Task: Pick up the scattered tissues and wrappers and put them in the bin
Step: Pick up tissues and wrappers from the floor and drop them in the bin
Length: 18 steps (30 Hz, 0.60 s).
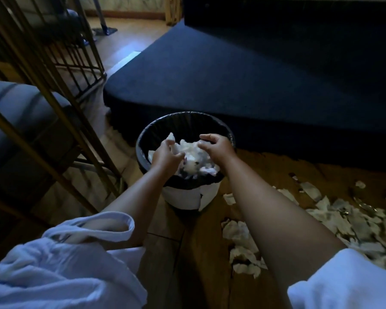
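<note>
A round white bin (187, 198) with a black liner stands on the wooden floor in the middle of the view. Both my hands are over its mouth. My left hand (165, 156) and my right hand (215, 148) have curled fingers around a bundle of crumpled white tissues (193, 152) held between them above the bin. More tissues and wrappers lie inside the bin under the bundle. Several scattered tissues and wrappers (334, 219) lie on the floor to the right of the bin.
A dark blue mattress or low bed (254, 81) lies just behind the bin. A gold metal rack (60, 90) and a grey cushioned seat (20, 112) stand to the left. Wooden floor (201, 264) runs between my arms.
</note>
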### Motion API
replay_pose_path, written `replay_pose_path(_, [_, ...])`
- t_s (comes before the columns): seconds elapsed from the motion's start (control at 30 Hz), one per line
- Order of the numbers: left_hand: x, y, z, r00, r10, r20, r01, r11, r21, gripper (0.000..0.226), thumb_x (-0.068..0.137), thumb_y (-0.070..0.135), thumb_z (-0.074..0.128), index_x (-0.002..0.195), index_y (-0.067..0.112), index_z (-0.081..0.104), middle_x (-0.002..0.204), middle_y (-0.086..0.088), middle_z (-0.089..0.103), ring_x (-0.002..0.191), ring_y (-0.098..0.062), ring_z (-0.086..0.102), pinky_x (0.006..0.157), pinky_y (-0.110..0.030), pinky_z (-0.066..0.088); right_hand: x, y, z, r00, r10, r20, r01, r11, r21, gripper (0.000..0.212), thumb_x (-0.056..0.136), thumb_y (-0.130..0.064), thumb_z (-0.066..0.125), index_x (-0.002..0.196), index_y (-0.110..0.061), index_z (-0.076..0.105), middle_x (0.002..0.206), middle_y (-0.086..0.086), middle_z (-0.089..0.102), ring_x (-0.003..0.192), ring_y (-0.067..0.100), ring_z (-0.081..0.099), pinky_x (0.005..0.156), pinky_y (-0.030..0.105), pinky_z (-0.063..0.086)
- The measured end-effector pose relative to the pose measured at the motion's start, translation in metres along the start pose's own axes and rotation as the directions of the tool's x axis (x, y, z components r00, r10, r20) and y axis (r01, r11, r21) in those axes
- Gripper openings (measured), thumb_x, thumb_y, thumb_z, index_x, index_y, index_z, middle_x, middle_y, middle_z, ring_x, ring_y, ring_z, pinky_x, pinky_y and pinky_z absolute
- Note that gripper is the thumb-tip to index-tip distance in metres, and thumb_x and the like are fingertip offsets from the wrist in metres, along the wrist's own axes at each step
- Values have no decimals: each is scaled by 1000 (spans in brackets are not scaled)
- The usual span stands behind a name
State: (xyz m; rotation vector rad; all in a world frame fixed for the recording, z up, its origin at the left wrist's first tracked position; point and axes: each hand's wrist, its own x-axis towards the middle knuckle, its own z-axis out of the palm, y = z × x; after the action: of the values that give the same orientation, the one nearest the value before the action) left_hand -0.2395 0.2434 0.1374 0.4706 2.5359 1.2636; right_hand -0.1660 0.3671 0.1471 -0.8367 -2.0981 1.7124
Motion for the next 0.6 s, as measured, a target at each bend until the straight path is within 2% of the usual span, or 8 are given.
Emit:
replay_pose_path(0.07, [2, 0, 2, 1000, -10, -14, 10, 1000, -11, 47, 89, 22, 60, 133, 15, 45, 126, -11, 57, 81, -9, 54, 56, -14, 40, 1, 1, -3, 1000, -13, -2, 13, 1000, 25, 29, 88, -7, 58, 117, -4, 61, 120, 13, 63, 106, 19, 58, 93, 34, 48])
replay_pose_path(0.13, [3, -1, 5, 1000, -16, -23, 16, 1000, -6, 45, 90, 23, 59, 133, 16, 47, 127, -10, 57, 83, -9, 51, 52, -14, 37, -3, 3, -6, 1000, -20, -9, 21, 996, 90, 24, 90, -7, 54, 113, -4, 61, 110, 10, 63, 101, 18, 58, 89, 34, 52])
replay_pose_path(0.27, [-2, -2, 6, 1000, 1, -26, -1, 1000, -4, 41, 90, 22, 58, 130, 15, 49, 124, -7, 59, 84, -10, 55, 56, -16, 42, -23, 12, -16, 991, -40, -131, 70, 970, 234, 20, 93, -8, 50, 110, -6, 61, 98, 6, 64, 86, 13, 63, 72, 22, 55])
replay_pose_path(0.37, [-17, 1, 11, 989, 111, -97, -112, 994, -4, 33, 90, 18, 57, 122, 12, 56, 118, -5, 61, 92, -11, 58, 70, -11, 43, -44, 38, -28, 964, -7, -266, 86, 954, 287, 17, 93, -7, 49, 105, -5, 62, 83, 2, 64, 68, 6, 62, 60, 15, 53])
replay_pose_path(0.43, [-36, 1, 24, 965, 222, -137, -230, 972, -43, 25, 90, 13, 56, 114, 11, 59, 112, -5, 62, 90, -9, 57, 66, -3, 40, -65, 66, -38, 948, 40, -315, 54, 957, 286, 16, 92, -5, 49, 101, -3, 62, 76, 2, 62, 57, 1, 59, 54, 14, 50])
replay_pose_path(0.47, [-49, -1, 34, 953, 275, -127, -285, 956, -72, 23, 90, 12, 55, 112, 11, 60, 108, -5, 62, 86, -9, 57, 64, -3, 41, -77, 84, -43, 943, 72, -323, 20, 962, 274, 15, 92, -4, 49, 100, -4, 62, 75, 2, 61, 56, 0, 59, 53, 16, 50])
replay_pose_path(0.53, [-76, -10, 57, 927, 369, -66, -374, 919, -123, 20, 89, 10, 55, 109, 11, 60, 103, -5, 60, 77, -6, 55, 64, -6, 43, -103, 123, -52, 936, 135, -325, -58, 970, 234, 15, 92, -4, 50, 99, -7, 62, 80, 3, 62, 66, 9, 61, 59, 22, 49])
replay_pose_path(0.6, [-104, -24, 83, 901, 434, 21, -429, 896, -115, 21, 88, 9, 57, 108, 12, 60, 102, 0, 58, 80, -7, 56, 70, -12, 45, -131, 165, -64, 918, 235, -319, -192, 968, 161, 13, 92, -7, 52, 101, -8, 62, 92, 10, 64, 78, 18, 61, 65, 23, 49])
